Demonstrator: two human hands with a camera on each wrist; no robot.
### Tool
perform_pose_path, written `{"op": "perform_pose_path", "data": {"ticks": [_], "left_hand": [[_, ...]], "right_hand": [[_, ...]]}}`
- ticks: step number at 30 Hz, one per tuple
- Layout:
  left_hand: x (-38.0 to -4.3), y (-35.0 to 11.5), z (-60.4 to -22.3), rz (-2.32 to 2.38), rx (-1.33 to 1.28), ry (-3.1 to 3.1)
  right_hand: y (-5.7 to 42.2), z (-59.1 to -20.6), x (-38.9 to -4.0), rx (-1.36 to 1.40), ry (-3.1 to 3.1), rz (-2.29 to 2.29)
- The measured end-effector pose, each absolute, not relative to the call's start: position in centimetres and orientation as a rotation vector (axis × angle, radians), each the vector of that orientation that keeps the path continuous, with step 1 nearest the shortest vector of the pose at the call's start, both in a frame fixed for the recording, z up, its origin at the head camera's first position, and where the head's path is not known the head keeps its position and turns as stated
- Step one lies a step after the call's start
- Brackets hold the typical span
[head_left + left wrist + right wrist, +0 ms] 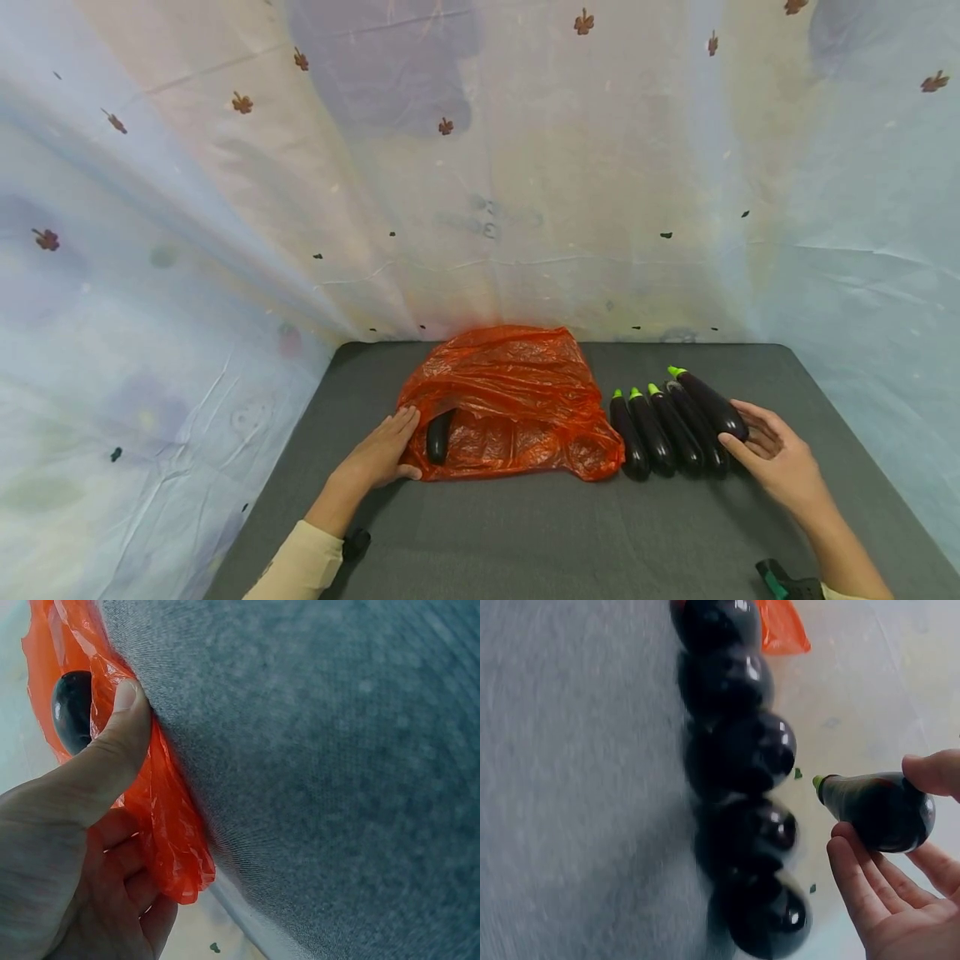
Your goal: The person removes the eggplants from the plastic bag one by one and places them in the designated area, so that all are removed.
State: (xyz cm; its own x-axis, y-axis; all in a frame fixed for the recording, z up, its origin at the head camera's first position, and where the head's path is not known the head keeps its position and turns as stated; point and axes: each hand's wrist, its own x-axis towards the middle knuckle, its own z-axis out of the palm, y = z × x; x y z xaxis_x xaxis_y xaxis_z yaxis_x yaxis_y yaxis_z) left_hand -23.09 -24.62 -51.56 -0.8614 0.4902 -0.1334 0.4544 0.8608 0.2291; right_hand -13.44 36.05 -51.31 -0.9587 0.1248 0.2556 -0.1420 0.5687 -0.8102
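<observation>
My right hand (780, 462) grips a dark purple eggplant (712, 404) by its thick end, its green stem pointing away to the upper left. In the right wrist view the thumb lies on one side of this eggplant (881, 814) and the fingers on the other, apart from a row of several more eggplants (739, 754). At the left, my left hand (386, 450) holds the edge of a thin red plastic bag (510, 367), thumb and fingers on either side of the plastic (169, 825). Another eggplant (438, 437) shows through the bag's mouth, its upper part hidden.
The row of eggplants (660, 433) lies side by side on the grey table (540, 542), right beside the bag. A pale patterned sheet (525, 192) hangs behind the table and along its sides. Dark straps (787, 583) are worn at the wrists.
</observation>
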Motion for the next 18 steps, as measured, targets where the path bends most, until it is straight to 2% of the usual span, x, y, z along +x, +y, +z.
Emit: {"op": "perform_pose_path", "data": {"ticks": [18], "left_hand": [[-23.0, -24.5, -51.4, 0.283, 0.710, 2.843]], "right_hand": [[40.1, -52.6, -13.5, -0.178, -2.607, 1.227]]}}
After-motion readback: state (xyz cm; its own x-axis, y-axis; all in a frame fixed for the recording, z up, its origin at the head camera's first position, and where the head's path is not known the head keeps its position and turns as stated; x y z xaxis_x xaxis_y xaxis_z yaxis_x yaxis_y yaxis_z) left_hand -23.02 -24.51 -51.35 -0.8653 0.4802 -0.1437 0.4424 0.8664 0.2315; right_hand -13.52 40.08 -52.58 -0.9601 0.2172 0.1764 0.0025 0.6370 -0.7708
